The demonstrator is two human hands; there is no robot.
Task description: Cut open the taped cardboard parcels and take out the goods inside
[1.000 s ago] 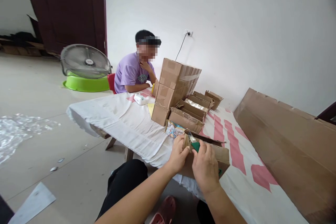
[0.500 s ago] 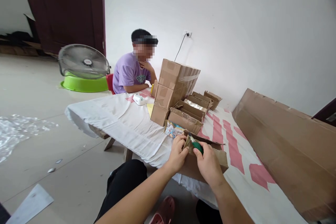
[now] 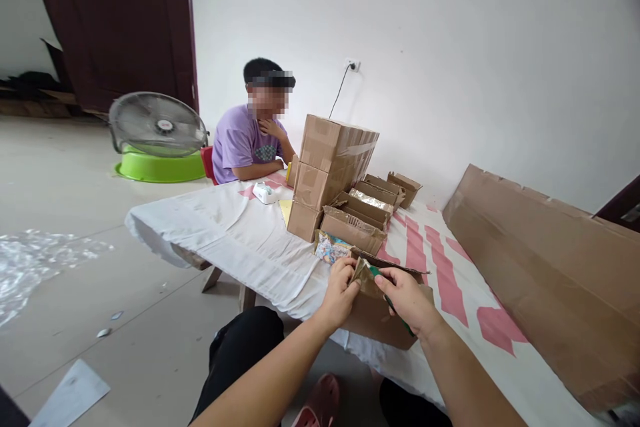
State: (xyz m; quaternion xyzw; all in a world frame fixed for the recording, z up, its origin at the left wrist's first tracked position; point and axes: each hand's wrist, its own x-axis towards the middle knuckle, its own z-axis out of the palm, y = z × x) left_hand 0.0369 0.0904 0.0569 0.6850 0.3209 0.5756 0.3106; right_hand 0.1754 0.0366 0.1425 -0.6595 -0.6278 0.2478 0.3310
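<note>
On the near edge of the table lies an opened cardboard box (image 3: 383, 323) with its flaps raised. My left hand (image 3: 341, 290) is closed on the box's left end, thumb in front and fingers behind the cardboard flap. A green-handled utility knife (image 3: 374, 271) is gripped in my right hand (image 3: 406, 297). Its tip touches or nearly touches the flap edge beside my left fingers; the rest of the handle passes under my palm toward the lower right. Just behind the box, a colourful printed packet (image 3: 332, 248) leans by another open carton (image 3: 354, 229).
Taped cardboard boxes (image 3: 311, 185) are stacked on the cloth-covered table (image 3: 240, 230), with a row of open cartons (image 3: 373, 195) beside them. A white tape dispenser (image 3: 264, 193) sits farther left. Another person (image 3: 240, 140) sits across. A large cardboard sheet (image 3: 540, 280) stands at right.
My right hand has turned and shifted slightly right, so the utility knife's handle now slants down to the right under the palm. My left hand keeps its hold on the box.
</note>
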